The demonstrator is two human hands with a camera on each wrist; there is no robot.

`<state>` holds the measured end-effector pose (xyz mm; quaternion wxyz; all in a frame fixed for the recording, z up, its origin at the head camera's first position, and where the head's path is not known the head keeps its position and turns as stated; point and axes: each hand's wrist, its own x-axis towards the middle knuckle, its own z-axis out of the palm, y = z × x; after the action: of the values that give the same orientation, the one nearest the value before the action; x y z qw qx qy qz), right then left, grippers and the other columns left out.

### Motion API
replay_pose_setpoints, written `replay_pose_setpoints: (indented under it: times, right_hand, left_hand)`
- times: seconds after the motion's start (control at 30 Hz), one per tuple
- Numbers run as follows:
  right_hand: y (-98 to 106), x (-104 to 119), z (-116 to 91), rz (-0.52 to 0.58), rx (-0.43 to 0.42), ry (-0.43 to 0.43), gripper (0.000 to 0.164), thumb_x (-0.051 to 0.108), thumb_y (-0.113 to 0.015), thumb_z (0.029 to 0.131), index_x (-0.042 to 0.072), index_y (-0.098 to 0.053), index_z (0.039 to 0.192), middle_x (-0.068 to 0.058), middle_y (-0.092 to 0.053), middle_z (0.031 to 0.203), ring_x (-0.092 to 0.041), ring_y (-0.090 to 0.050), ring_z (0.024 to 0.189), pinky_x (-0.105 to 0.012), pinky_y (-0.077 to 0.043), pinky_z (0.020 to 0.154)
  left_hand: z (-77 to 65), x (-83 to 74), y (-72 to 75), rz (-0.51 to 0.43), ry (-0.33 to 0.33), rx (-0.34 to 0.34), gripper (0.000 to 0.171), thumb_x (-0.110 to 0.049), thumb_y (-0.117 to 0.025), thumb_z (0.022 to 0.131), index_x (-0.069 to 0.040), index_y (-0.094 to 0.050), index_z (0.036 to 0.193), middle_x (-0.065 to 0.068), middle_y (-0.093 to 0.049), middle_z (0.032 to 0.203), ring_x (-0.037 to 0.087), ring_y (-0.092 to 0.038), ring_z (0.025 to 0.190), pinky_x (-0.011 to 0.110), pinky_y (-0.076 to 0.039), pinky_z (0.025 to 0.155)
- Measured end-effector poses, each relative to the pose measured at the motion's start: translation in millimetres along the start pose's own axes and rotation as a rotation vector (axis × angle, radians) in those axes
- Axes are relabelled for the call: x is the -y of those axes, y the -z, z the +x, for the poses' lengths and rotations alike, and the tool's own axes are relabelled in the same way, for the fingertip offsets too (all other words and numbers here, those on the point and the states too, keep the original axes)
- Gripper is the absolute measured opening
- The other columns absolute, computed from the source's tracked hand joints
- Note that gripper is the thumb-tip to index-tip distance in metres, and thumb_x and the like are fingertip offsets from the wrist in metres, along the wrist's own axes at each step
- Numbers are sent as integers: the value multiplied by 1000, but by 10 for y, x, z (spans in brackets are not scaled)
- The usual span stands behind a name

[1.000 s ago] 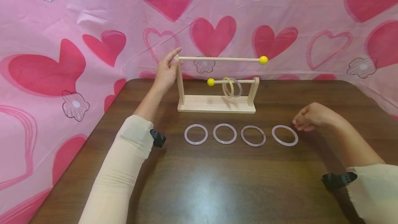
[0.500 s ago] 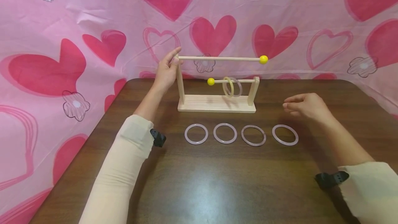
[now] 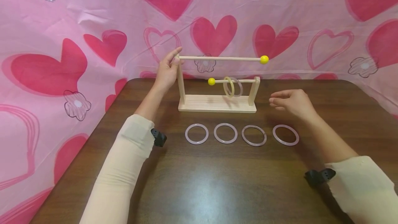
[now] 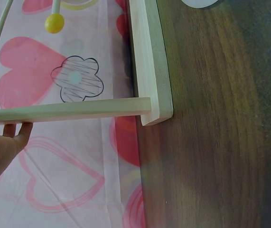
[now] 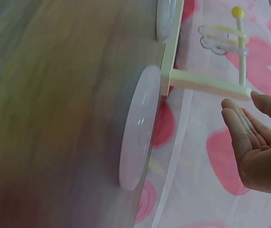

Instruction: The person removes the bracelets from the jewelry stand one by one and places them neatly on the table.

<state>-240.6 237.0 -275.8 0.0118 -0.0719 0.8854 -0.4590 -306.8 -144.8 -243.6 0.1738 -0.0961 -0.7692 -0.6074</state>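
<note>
My left hand [image 3: 167, 72] holds the top of the tall left post of a wooden ring stand [image 3: 217, 103], thumb on the near side. The stand has a long upper rod and a shorter lower rod, each tipped with a yellow ball. On the lower rod hang a yellow ring [image 3: 228, 87] and a pale purple ring [image 3: 239, 88]. My right hand [image 3: 293, 103] hovers right of the stand, holding nothing; its fingers are loosely extended in the right wrist view. Several pale purple rings lie in a row in front, the rightmost ring [image 3: 285, 125] nearest this hand.
The dark wooden table [image 3: 205, 186] carries the stand and the loose rings. Behind it hangs a pink cloth [image 3: 242, 6] printed with hearts. The upper rod's yellow ball [image 3: 264, 59] sticks out above the short right post.
My right hand has moved left and away from me, from beside the rightmost loose ring toward the stand, its fingers straightening. The left hand, stand and rings stay in place.
</note>
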Motion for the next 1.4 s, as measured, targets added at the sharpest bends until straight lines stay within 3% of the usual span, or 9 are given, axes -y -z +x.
replay_pose_setpoints:
  times: [0.3, 0.57, 0.7, 1.03, 1.4]
  right_hand:
    - [-170, 125, 70, 68, 7, 21, 45, 20, -65, 87, -14, -56, 115, -2, -70, 83, -1, -64, 70, -25, -53, 70]
    - [-300, 230, 161, 97, 36, 23, 44, 15, -64, 88, -15, -53, 118, -24, -64, 101, -1, -64, 70, -25, -53, 70]
    - [-372, 283, 200, 96, 40, 33, 42, 13, -63, 88, -16, -54, 117, -25, -63, 104, -1, -64, 70, -26, -53, 71]
    - [-585, 346, 286, 15, 43, 67, 34, 16, -65, 87, -10, -62, 109, -21, -67, 93, -28, -67, 82, -28, -54, 69]
    - [-626, 372, 353, 35, 89, 62, 32, 12, -61, 90, -11, -61, 111, -24, -65, 100, -30, -65, 89, -31, -53, 73]
  left_hand:
    - [2, 0, 0, -7, 2, 5, 38, -14, -43, 98, -20, -50, 135, 18, -59, 118, 22, -57, 108, 32, -44, 91]
    - [17, 12, -3, -18, 8, 3, 37, -16, -43, 98, -21, -50, 134, 19, -60, 115, 22, -57, 107, 33, -43, 92]
    - [14, 7, -3, -21, 7, 4, 37, -15, -43, 98, -20, -50, 134, 18, -61, 114, 22, -57, 107, 33, -44, 91]
    - [1, 3, -15, -17, -19, -6, 37, -10, -43, 98, -17, -51, 134, 20, -61, 114, 28, -57, 107, 33, -45, 88]
    - [13, 19, -10, -29, -8, -9, 37, -13, -43, 98, -19, -51, 133, 20, -62, 112, 26, -58, 106, 33, -45, 88]
